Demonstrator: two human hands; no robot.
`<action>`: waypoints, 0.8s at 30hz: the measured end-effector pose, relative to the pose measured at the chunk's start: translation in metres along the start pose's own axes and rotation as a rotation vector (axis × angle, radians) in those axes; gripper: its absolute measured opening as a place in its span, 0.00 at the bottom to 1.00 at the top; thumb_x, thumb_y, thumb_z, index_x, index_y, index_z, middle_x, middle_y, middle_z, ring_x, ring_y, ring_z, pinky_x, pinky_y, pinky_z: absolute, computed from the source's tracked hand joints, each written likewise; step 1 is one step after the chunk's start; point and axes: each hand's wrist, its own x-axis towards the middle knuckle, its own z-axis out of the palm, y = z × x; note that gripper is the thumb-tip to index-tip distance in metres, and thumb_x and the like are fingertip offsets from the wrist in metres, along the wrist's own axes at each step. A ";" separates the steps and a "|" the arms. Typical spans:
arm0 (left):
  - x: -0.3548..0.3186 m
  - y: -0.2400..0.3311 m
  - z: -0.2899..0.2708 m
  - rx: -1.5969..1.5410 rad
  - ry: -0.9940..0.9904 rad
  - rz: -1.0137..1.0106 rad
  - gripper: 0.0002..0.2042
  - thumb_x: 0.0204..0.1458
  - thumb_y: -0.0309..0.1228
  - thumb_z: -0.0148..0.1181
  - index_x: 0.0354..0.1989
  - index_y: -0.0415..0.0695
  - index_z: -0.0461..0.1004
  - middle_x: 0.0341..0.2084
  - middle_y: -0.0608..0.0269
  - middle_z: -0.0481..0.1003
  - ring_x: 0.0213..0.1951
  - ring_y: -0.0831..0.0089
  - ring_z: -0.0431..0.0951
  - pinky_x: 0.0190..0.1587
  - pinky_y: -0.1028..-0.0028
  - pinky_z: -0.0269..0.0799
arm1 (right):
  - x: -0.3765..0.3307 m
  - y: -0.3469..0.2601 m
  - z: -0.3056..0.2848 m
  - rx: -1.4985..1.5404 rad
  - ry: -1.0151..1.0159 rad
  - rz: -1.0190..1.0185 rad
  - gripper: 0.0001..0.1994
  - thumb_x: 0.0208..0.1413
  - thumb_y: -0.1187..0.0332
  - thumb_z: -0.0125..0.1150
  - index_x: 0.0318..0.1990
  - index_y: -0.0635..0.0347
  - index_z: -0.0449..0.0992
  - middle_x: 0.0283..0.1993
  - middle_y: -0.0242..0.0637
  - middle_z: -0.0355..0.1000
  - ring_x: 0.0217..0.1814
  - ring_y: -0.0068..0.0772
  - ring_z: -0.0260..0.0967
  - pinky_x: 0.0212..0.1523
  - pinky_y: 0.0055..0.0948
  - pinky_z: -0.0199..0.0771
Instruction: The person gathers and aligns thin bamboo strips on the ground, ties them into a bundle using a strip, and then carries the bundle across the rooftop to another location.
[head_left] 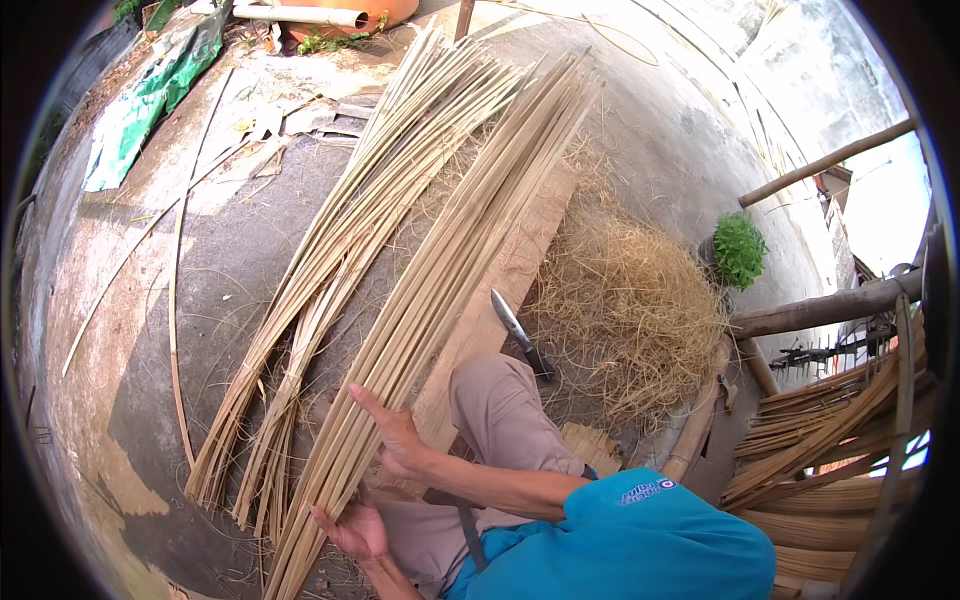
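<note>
A long bundle of split bamboo strips (425, 300) runs slantwise from the lower left toward the far middle. My right hand (402, 440) grips its right edge, thumb lying across the top and the other fingers hidden beneath. Lower down, near the bundle's close end, my left hand (358, 530) holds the same strips, with its thumb on the near side. Under and beside the bundle a wooden plank (500, 290) stretches away from me. A knife (520, 330) with a dark handle lies next to my knee, blade pointing away.
More loose bamboo strips (340, 225) lie on the concrete to the left. A heap of fine shavings (630, 310) spreads at right. Beyond it are a green plant (738, 250), wooden poles (830, 305) and stacked strips (810, 530). A green sheet (150, 110) lies far left.
</note>
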 end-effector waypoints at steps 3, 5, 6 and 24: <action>-0.025 0.008 0.010 -0.028 -0.028 -0.060 0.31 0.57 0.38 0.65 0.67 0.44 0.61 0.64 0.54 0.66 0.65 0.59 0.66 0.71 0.52 0.57 | -0.021 -0.009 0.013 0.010 0.029 -0.004 0.19 0.55 0.57 0.71 0.47 0.59 0.74 0.42 0.33 0.75 0.41 0.25 0.76 0.42 0.28 0.81; -0.036 0.013 0.020 -0.068 -0.016 -0.130 0.30 0.56 0.35 0.65 0.66 0.43 0.62 0.64 0.54 0.65 0.65 0.60 0.65 0.71 0.51 0.55 | -0.029 -0.011 0.012 0.064 0.047 0.037 0.21 0.54 0.58 0.71 0.48 0.59 0.73 0.42 0.34 0.76 0.41 0.26 0.76 0.43 0.29 0.82; -0.041 0.014 0.026 -0.087 -0.016 -0.145 0.30 0.56 0.35 0.65 0.66 0.43 0.62 0.64 0.54 0.66 0.65 0.60 0.66 0.71 0.51 0.55 | -0.036 -0.017 0.020 0.062 0.055 0.063 0.21 0.54 0.58 0.72 0.48 0.60 0.73 0.41 0.34 0.76 0.41 0.26 0.76 0.43 0.29 0.82; -0.209 0.030 0.115 0.053 0.501 -0.461 0.41 0.46 0.59 0.67 0.65 0.49 0.64 0.63 0.62 0.67 0.64 0.63 0.66 0.68 0.53 0.59 | -0.228 -0.068 0.049 -0.047 0.568 -0.032 0.29 0.52 0.48 0.72 0.50 0.63 0.72 0.40 0.40 0.78 0.38 0.29 0.77 0.39 0.30 0.80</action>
